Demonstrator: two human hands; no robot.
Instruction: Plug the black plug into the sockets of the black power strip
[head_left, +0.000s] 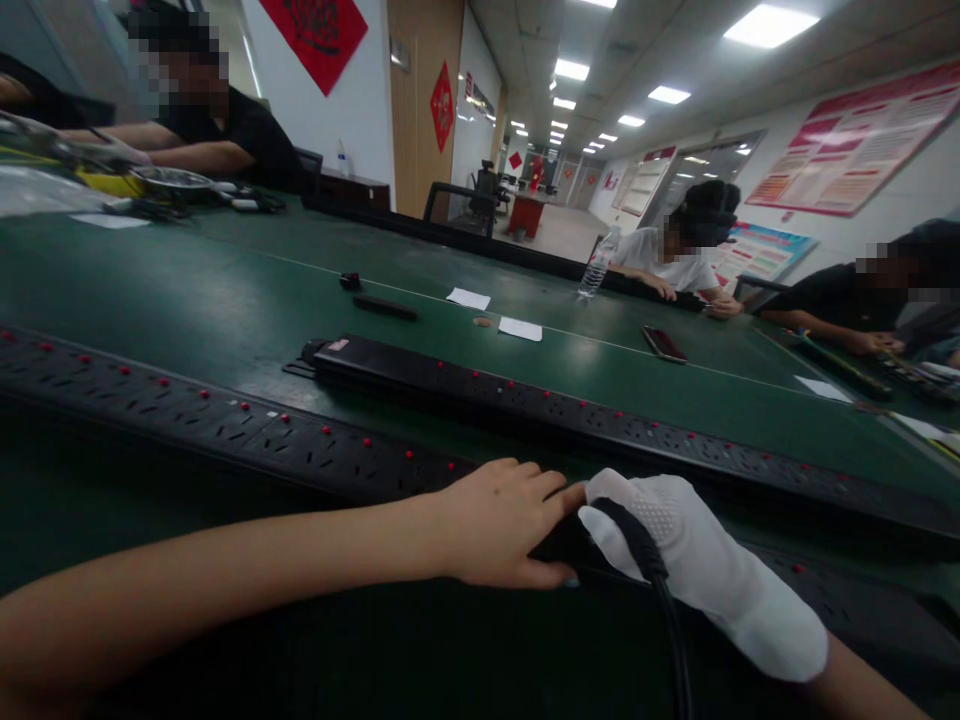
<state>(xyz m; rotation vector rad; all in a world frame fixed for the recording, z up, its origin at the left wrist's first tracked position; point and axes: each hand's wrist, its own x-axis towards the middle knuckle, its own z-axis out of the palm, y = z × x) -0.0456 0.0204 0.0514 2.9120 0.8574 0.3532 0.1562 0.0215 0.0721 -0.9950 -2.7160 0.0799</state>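
Note:
My bare left hand [499, 520] lies palm down on the near long black power strip [225, 420], fingers curled over its edge and a dark part beneath them. My right hand [697, 565], in a white glove, is closed around a thick black cable [667, 600] that runs down toward me. The two hands touch at the fingertips. What sits between them on the strip is hidden. A second black power strip [600, 420] with red switches lies just beyond, parallel to the first.
The green table [225, 290] carries paper slips [520, 328], a small black bar [385, 307], a phone [664, 343] and a water bottle [598, 265]. Other people sit at the far left [202, 120] and far right [675, 262], [862, 300].

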